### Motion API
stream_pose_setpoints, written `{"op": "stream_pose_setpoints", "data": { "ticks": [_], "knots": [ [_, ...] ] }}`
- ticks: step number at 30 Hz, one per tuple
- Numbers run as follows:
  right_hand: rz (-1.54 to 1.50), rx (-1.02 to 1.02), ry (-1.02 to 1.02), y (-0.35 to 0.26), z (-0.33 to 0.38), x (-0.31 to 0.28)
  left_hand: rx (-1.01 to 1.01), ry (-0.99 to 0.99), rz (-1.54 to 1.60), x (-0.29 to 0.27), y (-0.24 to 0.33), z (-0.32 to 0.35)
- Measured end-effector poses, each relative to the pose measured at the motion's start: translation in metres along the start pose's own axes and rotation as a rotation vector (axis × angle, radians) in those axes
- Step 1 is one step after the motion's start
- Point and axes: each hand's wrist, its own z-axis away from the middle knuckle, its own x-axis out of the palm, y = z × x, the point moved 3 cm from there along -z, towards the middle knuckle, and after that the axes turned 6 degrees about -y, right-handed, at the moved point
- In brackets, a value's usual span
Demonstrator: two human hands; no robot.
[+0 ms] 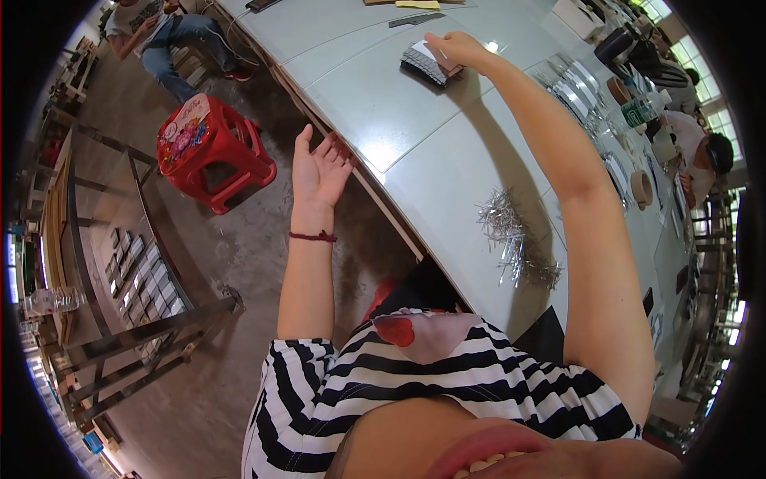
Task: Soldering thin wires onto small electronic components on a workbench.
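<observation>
Grey, patterned flat pieces in a small stack with a dark underside (pixel 420 65) lie on the glossy pale table (pixel 343 88), near its far edge, beneath the person's right hand (pixel 459 53). That hand reaches over the stack, touching it and covering one side; a white face and a brown flat piece show at its edge, but most of its fingers are hidden, so whether they pinch or merely rest cannot be told. How many pieces make up the stack cannot be counted. The left hand (pixel 321 169) is turned palm up beside the table edge, fingers loosely spread, holding nothing, with one dark red cord bracelet (pixel 313 236) at the wrist. Nearer the body lies one loose tangle of thin, shiny silver strips (pixel 504 223), too fine and crossed to number. Beyond the stack are one narrow dark flat strip (pixel 416 20) and a yellow flat piece (pixel 418 4) cut off by the upper rim. One red plastic stool (pixel 227 164) stands on the floor, its seat printed with a colourful picture and small lettering. On the right, clutter overlaps; one tan tape roll (pixel 641 190) and one green label (pixel 637 112) stand out, the label's print being small and warped. One seated person (pixel 171 52) is cut off at upper left; at least two people at the right rim are partly hidden.
</observation>
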Motion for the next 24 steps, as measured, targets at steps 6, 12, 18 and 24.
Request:
{"op": "stream_pose_setpoints", "data": {
  "ticks": [6, 12, 18, 24],
  "knots": [
    [-0.007, -0.007, 0.010, 0.004, 0.005, 0.004, -0.102, -0.143, 0.107, 0.015, 0.000, -0.002],
    [0.010, -0.029, 0.013, -0.013, 0.021, 0.017, -0.106, -0.187, 0.176, 0.021, 0.002, -0.001],
    [0.004, -0.060, -0.013, -0.033, 0.034, 0.033, -0.119, -0.239, 0.222, 0.013, 0.005, -0.004],
    [0.047, -0.073, 0.019, -0.049, 0.045, 0.049, -0.134, -0.319, 0.276, 0.016, 0.005, 0.001]
  ]
}}
